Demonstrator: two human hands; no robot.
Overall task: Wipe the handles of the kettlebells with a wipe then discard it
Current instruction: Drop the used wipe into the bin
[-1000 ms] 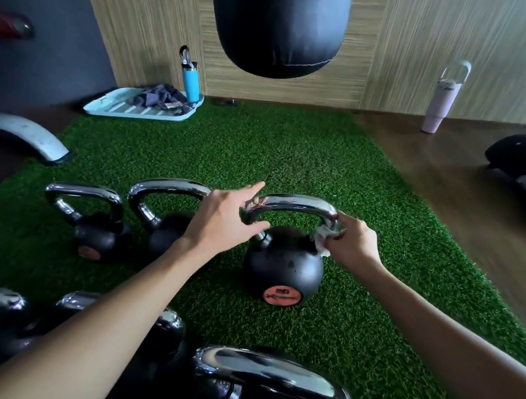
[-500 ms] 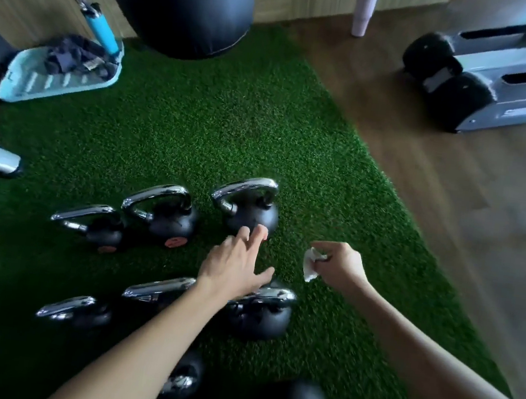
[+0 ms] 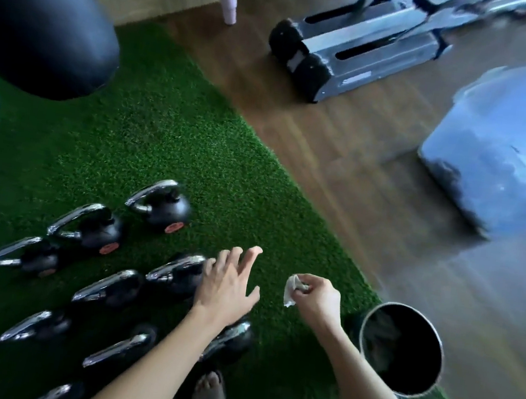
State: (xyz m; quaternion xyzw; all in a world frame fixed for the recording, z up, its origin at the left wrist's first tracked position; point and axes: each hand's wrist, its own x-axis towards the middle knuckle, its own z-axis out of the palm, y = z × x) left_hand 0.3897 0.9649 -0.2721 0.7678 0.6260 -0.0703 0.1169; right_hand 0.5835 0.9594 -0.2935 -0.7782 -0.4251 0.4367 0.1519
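Several kettlebells (image 3: 163,207) left of the metal bin (image 3: 404,305), handles (image 3: 153,191) now released. Crumpled wipe (image 3: 292,290) lifted off the last handle, pinched in the curled right hand (image 3: 319,297) just left of the bin. Left hand (image 3: 228,284) spread, empty, farther left. Discarding seemingly next.

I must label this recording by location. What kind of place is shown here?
Most likely a gym or home workout room: rows of kettlebells stand on green artificial turf, a black punching bag hangs at the upper left, and an exercise machine stands on the wooden floor behind.
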